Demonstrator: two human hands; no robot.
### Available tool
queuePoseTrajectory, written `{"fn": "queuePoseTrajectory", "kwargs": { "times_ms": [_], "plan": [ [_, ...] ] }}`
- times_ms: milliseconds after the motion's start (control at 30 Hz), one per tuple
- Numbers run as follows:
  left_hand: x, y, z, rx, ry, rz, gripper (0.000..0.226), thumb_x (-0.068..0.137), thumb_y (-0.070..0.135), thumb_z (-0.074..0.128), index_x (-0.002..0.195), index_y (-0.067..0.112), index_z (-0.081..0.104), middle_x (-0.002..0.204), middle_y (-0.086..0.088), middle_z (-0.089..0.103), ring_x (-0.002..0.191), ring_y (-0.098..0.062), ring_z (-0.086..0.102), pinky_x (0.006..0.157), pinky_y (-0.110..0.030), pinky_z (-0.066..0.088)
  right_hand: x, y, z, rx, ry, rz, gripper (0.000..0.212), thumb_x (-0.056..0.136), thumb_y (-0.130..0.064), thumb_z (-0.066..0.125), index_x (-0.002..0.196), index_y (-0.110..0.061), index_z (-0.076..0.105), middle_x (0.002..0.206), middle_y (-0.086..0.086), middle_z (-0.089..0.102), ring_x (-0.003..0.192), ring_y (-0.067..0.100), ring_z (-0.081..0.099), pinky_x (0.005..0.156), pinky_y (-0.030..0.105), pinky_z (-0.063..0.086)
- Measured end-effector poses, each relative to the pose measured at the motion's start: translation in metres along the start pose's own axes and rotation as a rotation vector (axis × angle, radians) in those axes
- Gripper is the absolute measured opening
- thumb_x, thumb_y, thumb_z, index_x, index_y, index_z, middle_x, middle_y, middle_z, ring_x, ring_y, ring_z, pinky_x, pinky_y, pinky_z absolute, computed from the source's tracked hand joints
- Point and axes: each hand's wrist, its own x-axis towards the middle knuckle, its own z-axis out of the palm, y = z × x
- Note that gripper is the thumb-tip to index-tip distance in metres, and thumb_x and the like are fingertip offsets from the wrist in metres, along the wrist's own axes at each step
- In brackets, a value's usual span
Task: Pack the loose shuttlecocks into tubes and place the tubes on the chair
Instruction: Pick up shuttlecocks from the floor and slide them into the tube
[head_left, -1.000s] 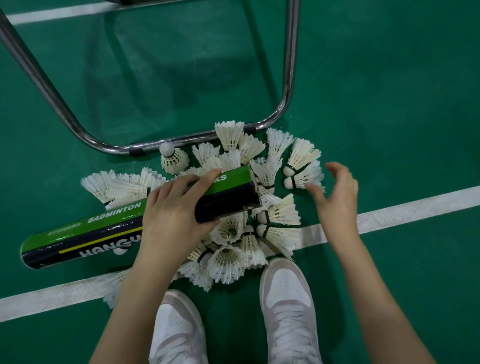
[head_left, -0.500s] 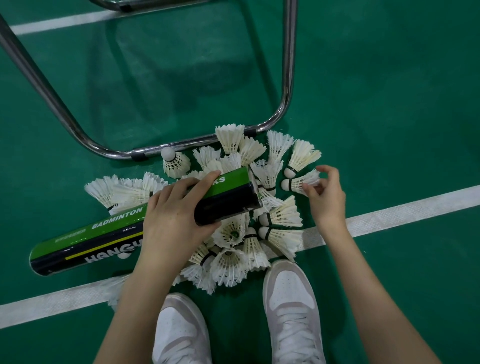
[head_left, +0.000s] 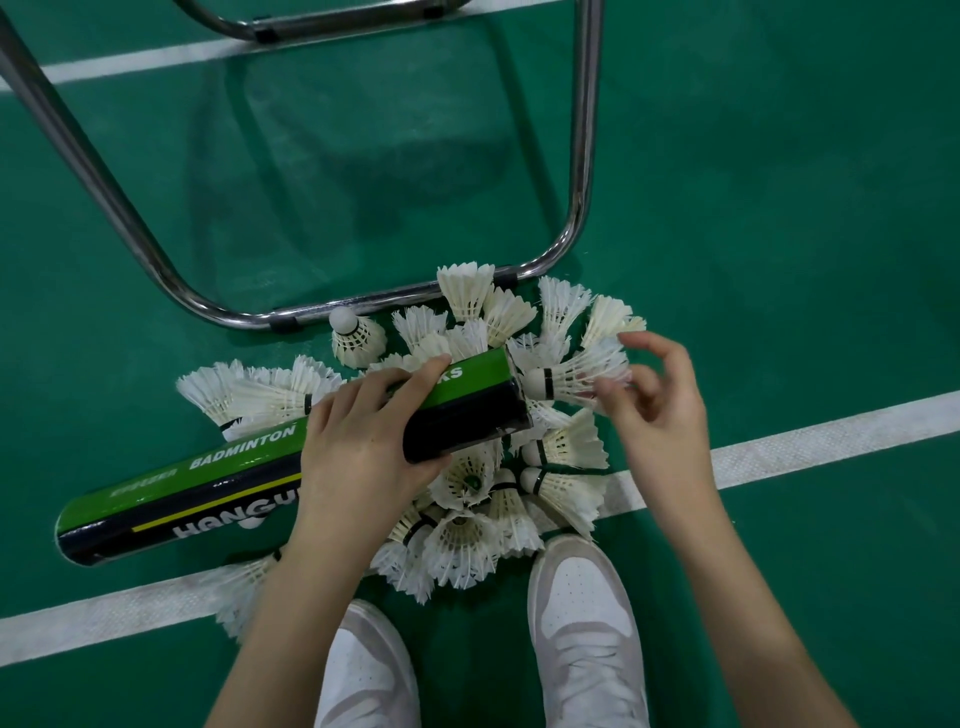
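Best to steer the white feather shuttlecock (head_left: 571, 379), pinched by its skirt in right hand (head_left: 657, 410) fingertips, cork-first and straight into the open mouth just beside it of the green-and-black cardboard tube (head_left: 249, 467), gripped firmly by left hand (head_left: 363, 441) above the loose pile.

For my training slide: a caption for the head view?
Left hand steadies the tube while right hand brings a shuttlecock to its mouth.
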Motion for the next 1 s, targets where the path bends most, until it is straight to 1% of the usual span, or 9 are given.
{"fn": "queuePoseTrajectory", "kwargs": {
  "times_ms": [100, 167, 367, 500, 567, 667, 733, 867, 1000],
  "plan": [
    [0.0, -0.002, -0.001, -0.001, 0.009, -0.006, 0.08, 0.059, 0.033, 0.083, 0.132, 0.024, 0.052, 0.111, -0.006, 0.062, 0.099, -0.032, 0.058, 0.087, -0.045, 0.043, -0.005, -0.01, 0.006, -0.018, -0.039, -0.029, 0.036, 0.09, -0.01, 0.059, 0.104, -0.041, 0.048, 0.068, -0.01, 0.059, 0.066, 0.005, 0.055, 0.066, 0.025, 0.042],
    [-0.001, -0.003, -0.001, -0.006, 0.012, -0.011, 0.08, 0.059, 0.033, 0.083, 0.132, 0.023, 0.052, 0.111, -0.006, 0.061, 0.099, -0.032, 0.058, 0.087, -0.044, 0.043, -0.005, -0.015, 0.008, -0.035, -0.041, -0.044, 0.035, 0.09, -0.011, 0.059, 0.105, -0.04, 0.048, 0.068, -0.009, 0.059, 0.064, 0.001, 0.053, 0.066, 0.025, 0.04],
    [-0.001, -0.003, -0.001, -0.004, 0.028, 0.005, 0.081, 0.057, 0.031, 0.085, 0.131, 0.023, 0.053, 0.11, -0.005, 0.062, 0.099, -0.03, 0.059, 0.087, -0.043, 0.043, -0.011, -0.024, 0.019, -0.028, -0.17, -0.049, 0.035, 0.089, -0.01, 0.059, 0.11, -0.037, 0.05, 0.064, -0.02, 0.056, 0.07, 0.004, 0.055, 0.072, 0.028, 0.045],
    [0.0, -0.002, -0.001, -0.018, 0.032, -0.004, 0.083, 0.055, 0.031, 0.086, 0.131, 0.024, 0.053, 0.112, -0.004, 0.062, 0.1, -0.029, 0.059, 0.089, -0.042, 0.042, -0.017, -0.025, 0.031, 0.016, -0.265, -0.072, 0.03, 0.092, -0.015, 0.055, 0.11, -0.039, 0.049, 0.07, 0.002, 0.058, 0.074, 0.016, 0.057, 0.072, 0.029, 0.046],
    [0.001, -0.001, -0.002, -0.018, 0.036, -0.009, 0.082, 0.056, 0.032, 0.085, 0.131, 0.024, 0.053, 0.112, -0.004, 0.062, 0.1, -0.029, 0.059, 0.088, -0.042, 0.042, -0.016, -0.026, 0.034, 0.061, -0.299, -0.043, 0.028, 0.088, -0.026, 0.056, 0.11, -0.041, 0.049, 0.074, 0.004, 0.059, 0.078, 0.013, 0.06, 0.076, 0.026, 0.048],
    [0.002, 0.0, -0.003, -0.01, 0.043, -0.018, 0.081, 0.056, 0.034, 0.084, 0.131, 0.025, 0.053, 0.112, -0.004, 0.062, 0.1, -0.03, 0.06, 0.088, -0.043, 0.043, -0.016, -0.028, 0.038, 0.069, -0.336, 0.0, 0.045, 0.081, -0.021, 0.072, 0.11, -0.044, 0.047, 0.087, -0.008, 0.069, 0.087, 0.007, 0.065, 0.08, 0.025, 0.05],
    [0.003, 0.001, -0.004, -0.005, 0.04, -0.024, 0.082, 0.056, 0.034, 0.084, 0.131, 0.026, 0.052, 0.113, -0.004, 0.062, 0.101, -0.03, 0.059, 0.089, -0.044, 0.043, -0.017, -0.03, 0.04, 0.03, -0.328, -0.001, 0.058, 0.075, -0.016, 0.076, 0.11, -0.049, 0.044, 0.093, -0.005, 0.069, 0.09, 0.008, 0.065, 0.085, 0.029, 0.051],
    [0.004, 0.003, -0.007, -0.004, 0.051, -0.022, 0.083, 0.055, 0.034, 0.086, 0.13, 0.028, 0.051, 0.111, -0.004, 0.063, 0.099, -0.031, 0.06, 0.088, -0.045, 0.044, -0.019, -0.035, 0.043, -0.007, -0.286, 0.018, 0.07, 0.073, -0.012, 0.077, 0.115, -0.054, 0.038, 0.106, -0.001, 0.063, 0.1, 0.01, 0.062, 0.092, 0.035, 0.05],
    [0.007, 0.005, -0.013, 0.007, 0.072, -0.019, 0.083, 0.056, 0.036, 0.085, 0.131, 0.03, 0.048, 0.112, -0.004, 0.063, 0.1, -0.03, 0.06, 0.088, -0.046, 0.044, -0.019, -0.046, 0.044, 0.0, -0.254, 0.025, 0.076, 0.075, -0.007, 0.075, 0.123, -0.049, 0.033, 0.09, 0.004, 0.062, 0.085, 0.006, 0.064, 0.079, 0.024, 0.053]
  ]
}}
